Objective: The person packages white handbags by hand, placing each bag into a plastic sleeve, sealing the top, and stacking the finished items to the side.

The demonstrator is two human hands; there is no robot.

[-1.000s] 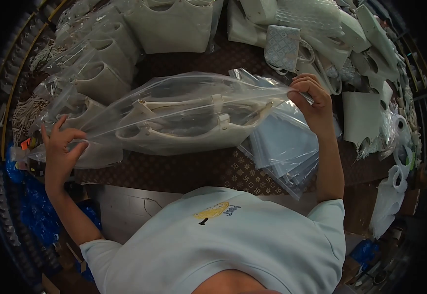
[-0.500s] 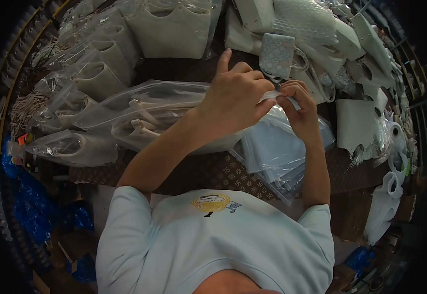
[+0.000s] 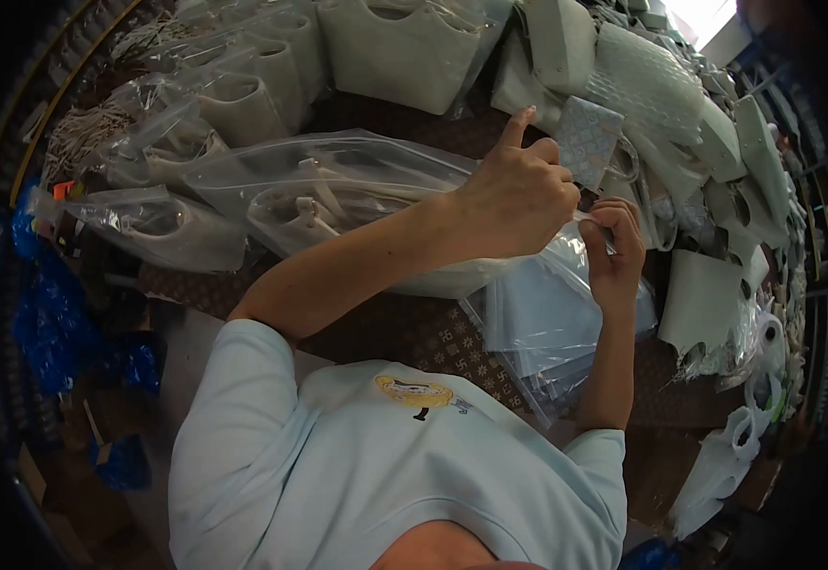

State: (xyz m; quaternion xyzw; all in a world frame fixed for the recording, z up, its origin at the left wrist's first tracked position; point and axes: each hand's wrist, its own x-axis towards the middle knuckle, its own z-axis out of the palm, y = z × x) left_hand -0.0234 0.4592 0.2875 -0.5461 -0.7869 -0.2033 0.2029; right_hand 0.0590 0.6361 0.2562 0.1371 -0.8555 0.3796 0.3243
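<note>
Slippage threatens: fingers of left hand (image 3: pixel 518 195) and right hand (image 3: pixel 615 242) merely pinch the slick clear plastic bag (image 3: pixel 357 157) holding a cream handbag (image 3: pixel 319 204).

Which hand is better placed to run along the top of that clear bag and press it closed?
Left, probably. The right hand pinches the clear bag at its end corner, anchoring it; the left hand pinches the edge just beside, with the rest of that edge running back toward its own side.
</note>
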